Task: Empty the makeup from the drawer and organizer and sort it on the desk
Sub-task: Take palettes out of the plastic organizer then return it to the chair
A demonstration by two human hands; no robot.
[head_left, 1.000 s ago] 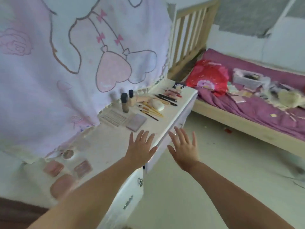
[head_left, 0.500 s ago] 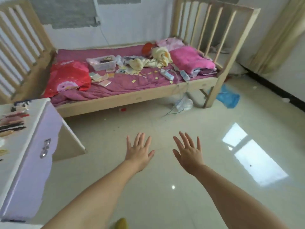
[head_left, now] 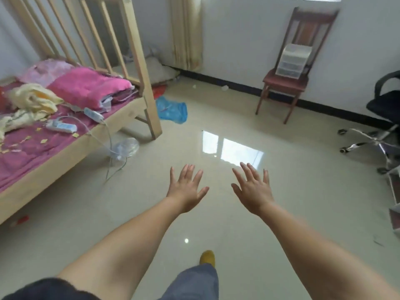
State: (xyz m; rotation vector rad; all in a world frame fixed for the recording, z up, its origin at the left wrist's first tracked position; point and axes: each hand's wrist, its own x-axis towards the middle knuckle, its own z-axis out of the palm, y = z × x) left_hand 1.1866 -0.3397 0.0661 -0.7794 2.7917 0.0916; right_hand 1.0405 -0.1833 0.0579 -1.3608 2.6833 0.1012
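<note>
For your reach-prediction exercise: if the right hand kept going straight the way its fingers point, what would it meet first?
The right hand is open, holds nothing and points forward over bare floor. Its way looks free; beyond lies the wall, though depth is unclear.

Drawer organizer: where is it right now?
In the head view, the clear plastic drawer organizer sits on the wooden chair against the far wall, upper right, left of the black office chair.

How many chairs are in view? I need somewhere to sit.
2: a wooden chair against the far wall, carrying a plastic drawer organizer; a black office chair cut off at the right edge.
</note>
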